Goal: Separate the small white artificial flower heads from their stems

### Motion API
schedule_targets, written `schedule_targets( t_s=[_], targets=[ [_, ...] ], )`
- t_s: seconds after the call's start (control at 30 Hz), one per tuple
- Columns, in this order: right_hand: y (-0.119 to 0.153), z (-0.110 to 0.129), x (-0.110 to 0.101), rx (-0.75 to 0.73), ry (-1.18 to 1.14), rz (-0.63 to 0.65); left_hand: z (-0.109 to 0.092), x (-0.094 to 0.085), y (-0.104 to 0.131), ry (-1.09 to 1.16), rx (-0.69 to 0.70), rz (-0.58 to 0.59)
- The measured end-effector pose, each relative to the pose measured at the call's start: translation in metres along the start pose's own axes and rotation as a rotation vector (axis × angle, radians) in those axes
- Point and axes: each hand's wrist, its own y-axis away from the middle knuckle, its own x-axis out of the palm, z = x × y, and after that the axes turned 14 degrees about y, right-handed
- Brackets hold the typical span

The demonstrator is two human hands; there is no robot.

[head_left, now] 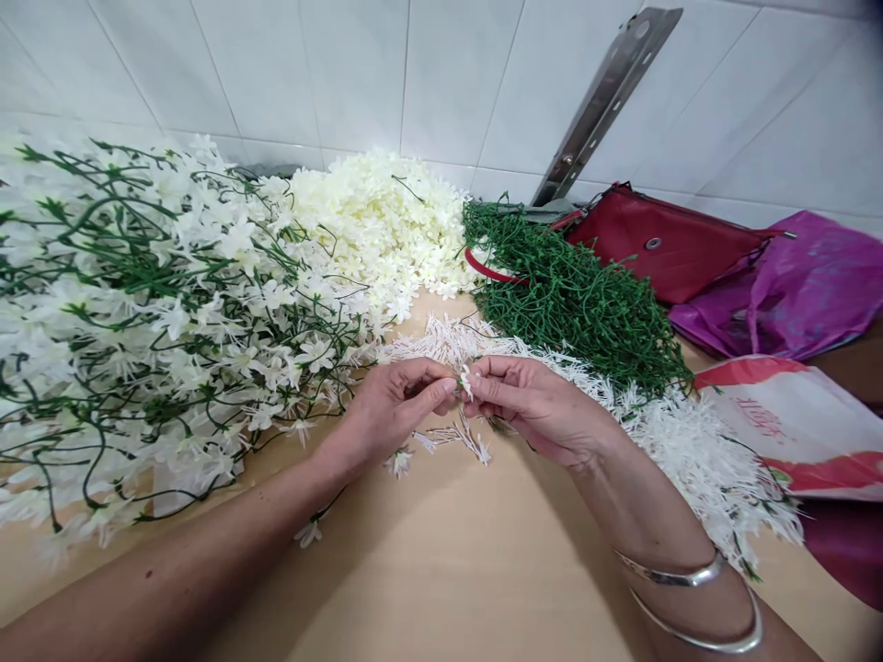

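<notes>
My left hand point(400, 405) and my right hand point(534, 400) meet at the middle of the table, fingertips nearly touching. Between them is a small white artificial flower point(466, 382). The right thumb and fingers pinch its petals, while the left thumb and finger close on the green stem end beside it. Just beneath, a few loose white stamen pieces point(475, 448) lie on the table. Behind the hands spreads a heap of white stamens point(448, 340). A finished-looking white flower with green point(398, 462) lies by my left hand.
Assembled white flowers on green stems point(172, 313) are heaped at left. Cream petals point(386, 221) are piled at the back, green stems point(572, 294) right of them. A red bag point(662, 234), a purple plastic bag point(814, 285) and a printed packet point(800, 423) lie at right.
</notes>
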Motion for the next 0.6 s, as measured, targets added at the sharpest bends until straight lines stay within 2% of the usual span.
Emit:
schedule_targets(
  t_s=[0.3,0.5,0.6],
  targets=[
    [0.0006,0.0001,0.0026,0.031,0.022,-0.015,-0.0016,-0.0009,0.0006,-0.072,-0.011,0.064],
    [-0.0020,-0.0037,0.0070,-0.047,0.004,-0.061,0.0020,0.0014,0.0031,-0.085,-0.016,0.015],
    [-0.0019,-0.0037,0.0051,-0.019,-0.056,-0.056,0.0034,0.0026,0.0025,-0.056,-0.022,-0.005]
  ],
)
